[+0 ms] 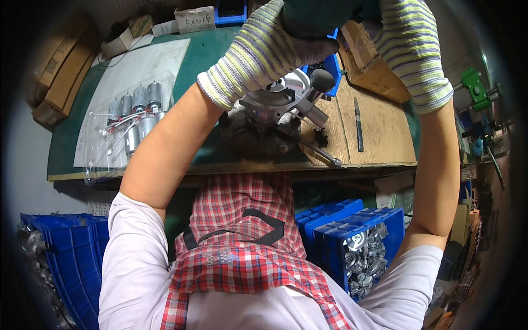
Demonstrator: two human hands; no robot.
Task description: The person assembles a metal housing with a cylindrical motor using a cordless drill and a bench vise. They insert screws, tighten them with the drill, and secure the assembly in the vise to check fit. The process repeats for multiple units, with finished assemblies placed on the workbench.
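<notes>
Both my hands wear striped knit gloves and are raised at the top edge, over the bench. My left hand (269, 47) is closed round a dark green, bulky thing (324, 14), perhaps a power tool; the frame's edge cuts it off. My right hand (410, 52) is at the right side of the same thing, its fingers mostly hidden. Below my left hand, a round silver metal housing (275, 102) sits on a dark vise-like fixture (256, 137). A lever with a black ball knob (322, 81) and a bar handle (324, 155) stick out from it.
Several small motors (140, 98) with wires lie in a clear plastic tray (96, 159) at left. A knife (358, 125) rests on cardboard (385, 137) at right, before a cardboard box (368, 66). Blue crates (69, 264) with metal parts (366, 258) flank my lap.
</notes>
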